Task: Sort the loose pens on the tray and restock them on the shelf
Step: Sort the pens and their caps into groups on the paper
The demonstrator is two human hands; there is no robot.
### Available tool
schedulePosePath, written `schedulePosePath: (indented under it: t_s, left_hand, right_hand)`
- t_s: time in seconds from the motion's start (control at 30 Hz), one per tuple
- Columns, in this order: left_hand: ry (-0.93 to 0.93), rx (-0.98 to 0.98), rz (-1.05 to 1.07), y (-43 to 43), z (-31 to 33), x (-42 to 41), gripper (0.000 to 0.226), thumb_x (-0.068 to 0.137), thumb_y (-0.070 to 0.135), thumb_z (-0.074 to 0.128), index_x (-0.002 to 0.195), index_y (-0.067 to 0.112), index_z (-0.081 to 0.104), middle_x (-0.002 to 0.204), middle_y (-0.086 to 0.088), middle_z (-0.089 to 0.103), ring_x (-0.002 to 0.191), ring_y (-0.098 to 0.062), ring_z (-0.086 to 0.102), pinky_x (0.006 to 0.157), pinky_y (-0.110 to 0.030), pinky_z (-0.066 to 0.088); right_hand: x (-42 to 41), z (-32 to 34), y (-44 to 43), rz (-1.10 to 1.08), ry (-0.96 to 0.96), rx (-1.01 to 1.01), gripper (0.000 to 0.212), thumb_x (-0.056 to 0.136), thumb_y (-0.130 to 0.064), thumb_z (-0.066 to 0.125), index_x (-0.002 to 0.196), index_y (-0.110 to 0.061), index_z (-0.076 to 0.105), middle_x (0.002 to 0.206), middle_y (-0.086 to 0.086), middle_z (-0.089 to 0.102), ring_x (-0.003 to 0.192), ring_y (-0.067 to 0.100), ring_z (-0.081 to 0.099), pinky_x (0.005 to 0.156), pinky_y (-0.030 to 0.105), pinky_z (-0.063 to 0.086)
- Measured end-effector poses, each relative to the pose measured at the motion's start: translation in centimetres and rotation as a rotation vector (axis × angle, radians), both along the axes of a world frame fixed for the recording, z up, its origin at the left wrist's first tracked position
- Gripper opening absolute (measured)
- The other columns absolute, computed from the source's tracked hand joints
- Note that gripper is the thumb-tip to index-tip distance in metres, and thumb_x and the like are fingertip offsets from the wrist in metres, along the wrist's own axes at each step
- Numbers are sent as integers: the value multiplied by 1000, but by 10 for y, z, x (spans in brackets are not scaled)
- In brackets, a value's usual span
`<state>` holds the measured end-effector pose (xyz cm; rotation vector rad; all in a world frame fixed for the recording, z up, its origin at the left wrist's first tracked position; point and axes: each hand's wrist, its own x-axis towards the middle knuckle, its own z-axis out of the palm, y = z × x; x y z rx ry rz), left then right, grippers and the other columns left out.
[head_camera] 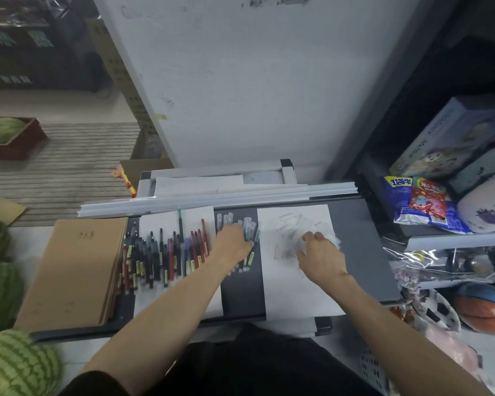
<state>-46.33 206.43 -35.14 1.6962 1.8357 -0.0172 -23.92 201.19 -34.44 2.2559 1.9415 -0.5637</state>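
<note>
A dark grey tray [357,247] lies in front of me with white paper sheets on it. A row of dark, red and blue pens [160,252] lies on the left sheet. A small group of clear-capped pens [240,221] lies on the dark strip in the middle. My left hand [232,242] rests on that group, fingers curled over the pens. My right hand [320,254] is over the right sheet [292,292] and grips several pale, blurred pens [333,238].
A stack of brown notebooks [75,270] lies on the tray's left end. Long white strips [217,197] lie along the far edge. Shelves with snack bags [423,202], boxes and a basketball [483,308] stand at right. Watermelons [15,364] sit at left.
</note>
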Motion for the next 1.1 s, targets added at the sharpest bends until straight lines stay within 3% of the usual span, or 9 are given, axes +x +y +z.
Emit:
schedulePosePath:
  t_s: [0.07, 0.2, 0.37, 0.57, 0.73, 0.9, 1.1]
  left_hand:
    - [-9, -8, 23, 4, 1, 5, 35, 93, 33, 73, 73, 8, 58, 62, 1, 52, 61, -18, 58, 67, -32, 52]
    - [-52, -55, 117, 10, 1, 9, 44, 87, 35, 83, 70, 13, 50, 65, -1, 59, 53, -10, 55, 52, -26, 43]
    - [-95, -66, 141, 11, -6, 14, 40, 82, 32, 88, 75, 10, 55, 62, -2, 61, 51, -12, 62, 43, -23, 43]
    - [-201, -67, 183, 12, -17, 6, 30, 77, 32, 87, 84, 6, 74, 78, -8, 74, 70, -23, 75, 62, -35, 65]
    - [-227, -76, 202, 12, -22, 2, 29, 79, 27, 92, 78, 2, 77, 76, -13, 76, 64, -25, 76, 68, -42, 66]
    - [-234, -48, 210, 3, -21, -11, 31, 86, 27, 85, 73, 2, 75, 70, -11, 75, 60, -19, 75, 75, -38, 65]
    - [-63, 70, 98, -16, -7, -40, 22, 92, 28, 73, 78, 13, 78, 72, 1, 75, 69, -16, 72, 77, -38, 64]
  right_hand:
    - [2, -3, 2, -10, 0, -10, 33, 101, -27, 50, 131, -12, 53, 126, 5, 57, 108, 28, 64, 72, 37, 50]
    - [5, -6, 6, -22, 19, -48, 33, 103, -33, 51, 128, -10, 53, 125, 7, 56, 109, 31, 64, 80, 41, 53]
    - [4, -6, 12, 48, -33, -53, 20, 100, -22, 51, 114, -8, 55, 117, 9, 56, 100, 32, 65, 71, 36, 45]
    - [-4, -4, 17, 79, -103, -81, 21, 98, -13, 51, 118, -9, 55, 118, 7, 55, 102, 30, 65, 70, 33, 39]
    - [-2, -6, 19, 80, -105, -66, 32, 93, -4, 52, 124, -12, 51, 119, 7, 57, 102, 29, 66, 67, 34, 40]
    - [0, -10, 19, 60, -61, -25, 15, 97, -14, 49, 111, -12, 54, 97, 4, 51, 80, 28, 53, 64, 33, 39]
    - [0, -9, 21, 43, -67, -7, 21, 93, -7, 49, 111, -15, 57, 102, 5, 62, 82, 28, 58, 66, 34, 44]
